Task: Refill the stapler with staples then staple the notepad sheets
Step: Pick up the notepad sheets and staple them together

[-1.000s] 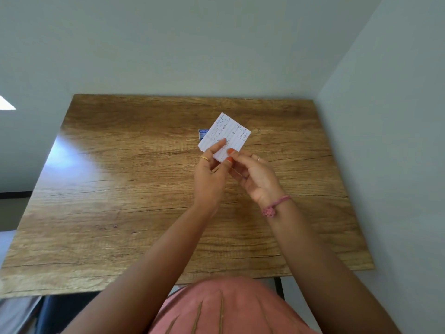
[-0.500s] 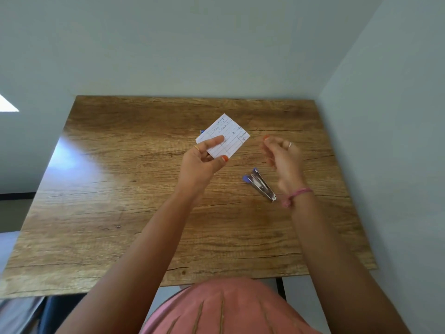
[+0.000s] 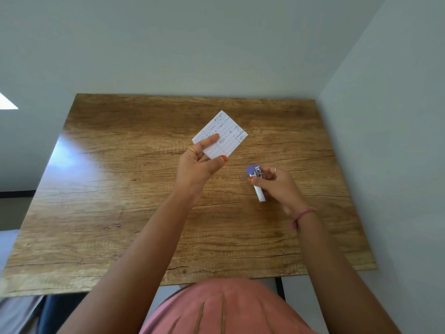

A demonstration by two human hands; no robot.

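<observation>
My left hand (image 3: pixel 198 162) pinches the small lined notepad sheets (image 3: pixel 225 135), handwritten and held up tilted over the middle of the wooden table (image 3: pixel 108 189). To the right and lower down, my right hand (image 3: pixel 277 186) has its fingers and thumb curled round a small blue and silver stapler (image 3: pixel 257 182) at table level. The stapler's blue front end points away from me; its rear sticks out below my thumb. Whether it has left the tabletop I cannot tell.
Pale walls close in the table at the back and along the right side (image 3: pixel 385 165). The table's front edge (image 3: pixel 216 280) runs just above my lap. A dark table leg (image 3: pixel 280 289) shows under that edge.
My right hand let go of the sheets, swung right and came down to grip the stapler lying on the table. My left hand kept the sheets raised, nearly still.
</observation>
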